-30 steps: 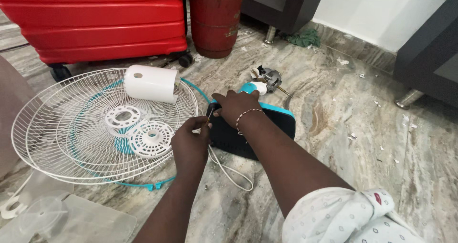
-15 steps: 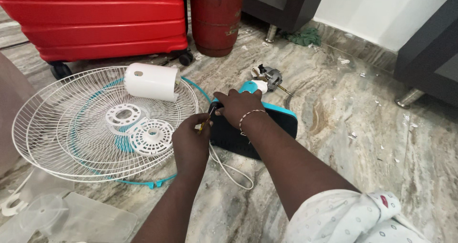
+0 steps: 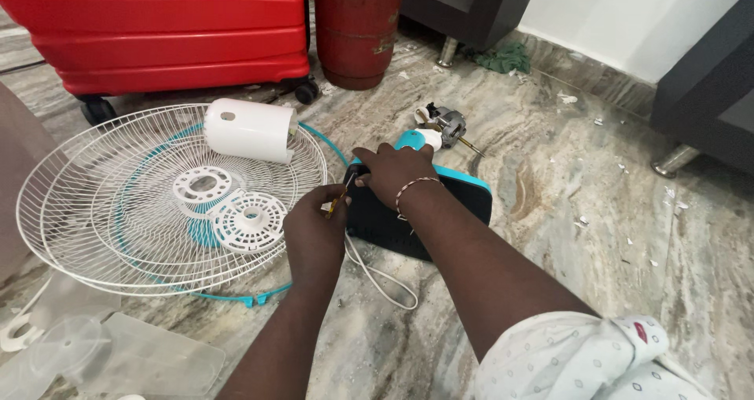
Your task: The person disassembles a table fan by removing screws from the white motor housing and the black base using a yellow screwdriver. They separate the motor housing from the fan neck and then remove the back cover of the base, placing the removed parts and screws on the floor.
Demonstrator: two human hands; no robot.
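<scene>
The fan base (image 3: 440,211), dark with a blue rim, is seen lying on the marble floor (image 3: 565,235), just right of the wire grille (image 3: 118,211). The right hand (image 3: 393,176) is laid flat on top of the base, fingers spread and pressing down, nothing being clasped. The left hand (image 3: 314,231) is clenched around a thin screwdriver (image 3: 339,200), whose tip is set at the base's near left corner, beside the right thumb.

Against the earlier frames, little is changed: the right hand is kept on the base and the left grip is kept on the screwdriver, though the tool is now tilted a little more and shown with a yellowish shaft. The whole view is shifted slightly.

A white cord (image 3: 377,278) is looped on the floor below the base. A white motor cover (image 3: 250,129) rests on the grille, and a bare motor (image 3: 444,125) lies just beyond the base.
</scene>
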